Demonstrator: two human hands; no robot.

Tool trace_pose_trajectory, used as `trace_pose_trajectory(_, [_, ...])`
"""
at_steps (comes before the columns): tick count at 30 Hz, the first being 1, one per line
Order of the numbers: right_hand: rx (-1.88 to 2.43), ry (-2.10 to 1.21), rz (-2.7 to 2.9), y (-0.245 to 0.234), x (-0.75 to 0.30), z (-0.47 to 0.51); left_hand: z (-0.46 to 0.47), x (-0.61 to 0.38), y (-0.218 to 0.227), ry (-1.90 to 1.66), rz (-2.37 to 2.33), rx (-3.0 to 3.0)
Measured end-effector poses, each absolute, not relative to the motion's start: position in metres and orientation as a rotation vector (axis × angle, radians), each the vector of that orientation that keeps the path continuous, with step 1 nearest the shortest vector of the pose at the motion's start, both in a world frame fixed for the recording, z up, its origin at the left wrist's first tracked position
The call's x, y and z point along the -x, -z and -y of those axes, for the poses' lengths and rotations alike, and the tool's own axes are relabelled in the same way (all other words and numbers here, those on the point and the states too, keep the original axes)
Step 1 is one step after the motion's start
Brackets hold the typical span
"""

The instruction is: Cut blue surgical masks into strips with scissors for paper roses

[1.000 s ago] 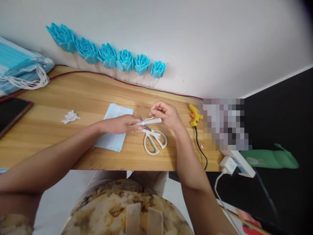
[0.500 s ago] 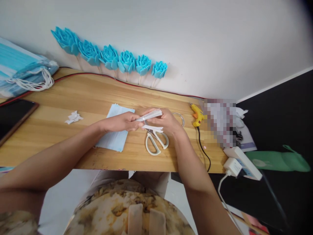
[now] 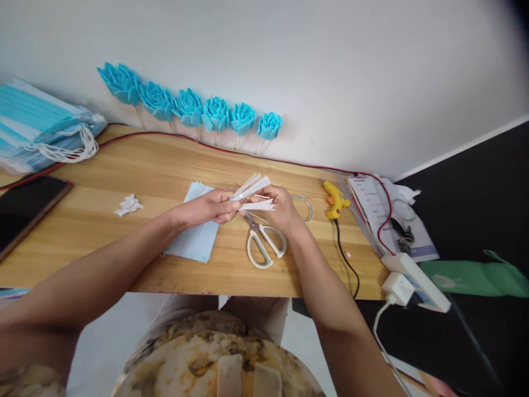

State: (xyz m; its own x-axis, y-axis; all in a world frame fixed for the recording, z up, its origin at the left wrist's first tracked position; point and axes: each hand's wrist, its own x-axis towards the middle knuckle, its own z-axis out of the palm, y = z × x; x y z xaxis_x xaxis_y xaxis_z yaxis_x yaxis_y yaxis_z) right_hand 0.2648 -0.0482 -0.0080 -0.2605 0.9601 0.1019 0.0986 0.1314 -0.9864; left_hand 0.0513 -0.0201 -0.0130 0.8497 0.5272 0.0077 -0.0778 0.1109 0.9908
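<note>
My left hand (image 3: 210,207) is closed on a bundle of thin white strips (image 3: 252,188), thumb on top where the strips come together. From there the strips fan out to the right in two groups, upper and lower. My right hand (image 3: 279,208) curls around the fanned ends, its fingers closed on some of them and partly hidden behind. Under the left hand lies a pale blue pleated sheet (image 3: 194,242), like a mask. Scissors with white handles (image 3: 259,248) lie below the hands, their blades partly covered.
Several blue flowers on sticks (image 3: 188,107) lean against the wall. Packed blue masks (image 3: 37,124), a phone (image 3: 33,209) and white scraps (image 3: 129,204) lie on the left. Rightward are a tape roll (image 3: 308,207), a yellow glue gun (image 3: 335,198), papers and a power strip (image 3: 413,281).
The strips have spread farther apart, with separate ends now sticking out above and below. My right fingers have shifted among them. The whole view has tilted slightly, so objects sit lower.
</note>
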Motion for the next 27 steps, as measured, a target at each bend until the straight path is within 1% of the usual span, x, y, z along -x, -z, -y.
trace_pose_trajectory(5, [1.138, -1.128, 1.568, 0.009, -0.262, 0.048, 0.025, -0.054, 0.020, -0.421, -0.337, -1.204])
trace_pose_trajectory(8, [1.226, -1.001, 1.646, 0.011, -0.259, 0.048, 0.027, -0.054, 0.020, -0.387, -0.330, -1.178])
trace_pose_trajectory(11, [1.269, -0.949, 1.647, 0.010, -0.256, 0.048, 0.026, -0.053, 0.020, -0.388, -0.345, -1.208])
trace_pose_trajectory(14, [1.224, -0.988, 1.581, 0.008, -0.256, 0.048, 0.024, -0.052, 0.018, -0.428, -0.341, -1.202])
trace_pose_trajectory(18, [1.129, -1.133, 1.536, 0.009, -0.259, 0.046, 0.022, -0.047, 0.018, -0.456, -0.275, -1.068])
trace_pose_trajectory(20, [1.122, -1.125, 1.476, 0.008, -0.259, 0.045, 0.021, -0.044, 0.018, -0.438, -0.238, -1.021])
trace_pose_trajectory(24, [1.118, -0.847, 1.309, -0.003, -0.256, 0.052, 0.020, -0.041, 0.019, -0.448, -0.170, -0.982])
trace_pose_trajectory(27, [1.137, -0.619, 1.430, -0.014, -0.248, 0.064, 0.020, -0.041, 0.018, -0.465, -0.157, -0.962])
